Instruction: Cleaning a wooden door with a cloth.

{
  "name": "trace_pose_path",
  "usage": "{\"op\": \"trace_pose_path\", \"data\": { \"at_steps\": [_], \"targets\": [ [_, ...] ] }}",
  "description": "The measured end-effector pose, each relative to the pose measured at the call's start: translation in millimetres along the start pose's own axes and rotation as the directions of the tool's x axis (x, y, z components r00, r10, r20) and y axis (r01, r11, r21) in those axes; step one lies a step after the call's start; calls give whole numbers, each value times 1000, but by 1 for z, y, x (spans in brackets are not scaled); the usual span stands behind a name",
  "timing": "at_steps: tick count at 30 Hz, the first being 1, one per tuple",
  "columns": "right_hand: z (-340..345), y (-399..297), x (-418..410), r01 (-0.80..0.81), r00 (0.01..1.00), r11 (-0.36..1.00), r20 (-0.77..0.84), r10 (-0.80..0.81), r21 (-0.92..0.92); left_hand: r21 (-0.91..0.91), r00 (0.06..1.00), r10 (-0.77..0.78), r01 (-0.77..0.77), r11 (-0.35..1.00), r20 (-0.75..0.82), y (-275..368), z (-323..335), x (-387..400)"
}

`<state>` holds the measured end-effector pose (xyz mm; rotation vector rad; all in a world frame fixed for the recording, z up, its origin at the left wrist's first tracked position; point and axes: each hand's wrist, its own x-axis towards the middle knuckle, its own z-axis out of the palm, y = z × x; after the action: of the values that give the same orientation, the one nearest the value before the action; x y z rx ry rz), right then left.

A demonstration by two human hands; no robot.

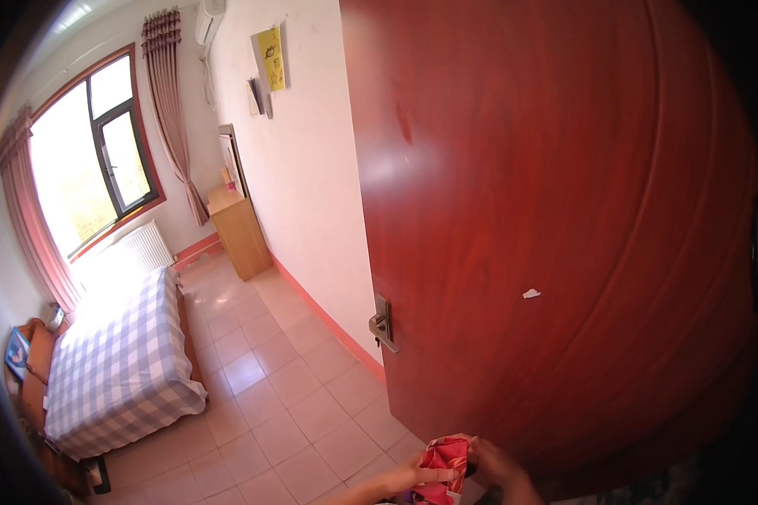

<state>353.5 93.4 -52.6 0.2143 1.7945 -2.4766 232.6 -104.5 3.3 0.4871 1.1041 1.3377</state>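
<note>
At the bottom of the head view, in front of me, is a crumpled red packet or pouch [448, 449] with a lighter pattern; whether it is plastic or cloth I cannot tell. My left hand [431, 475] grips its near left side, thumb across the front. At its upper right edge are the fingers of my right hand [494, 459], which is slightly blurred and seems to hold that edge. Some purple shows beneath the left fingers. Part of the packet is cut off by the frame's bottom edge.
A red-brown wooden door [511, 189] with a metal lever handle [384, 325] stands open close on the right. Beyond are a tiled floor [290, 410], a bed with a checked cover [126, 372], a wooden cabinet [240, 237], a radiator [146, 246] and a window [123, 154].
</note>
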Motion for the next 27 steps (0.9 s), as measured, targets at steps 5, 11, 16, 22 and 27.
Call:
{"op": "trace_pose_path", "data": {
  "at_steps": [5, 11, 16, 22, 27],
  "targets": [
    [-5, 12, -1, -48, 998, 978, 36, 57, -201, 138, 999, 51, -49, 989, -10, 40, -11, -7],
    [24, -38, -13, 318, 891, 871, -196, -410, -375, 257, 992, 58, -85, 963, 110, 76, -34, 9],
    [51, -69, 1, -54, 941, 997, -337, 36, -46, 215, 964, 137, -187, 959, 229, 96, -64, 32],
    [74, -92, 65, 231, 764, 854, -457, -456, -466, 200, 943, 108, -177, 964, 313, 155, -126, 54],
    [115, -111, 146, 383, 486, 681, -491, -723, -624, 340, 885, 64, -243, 909, 461, 208, -178, 69]
  ]
}}
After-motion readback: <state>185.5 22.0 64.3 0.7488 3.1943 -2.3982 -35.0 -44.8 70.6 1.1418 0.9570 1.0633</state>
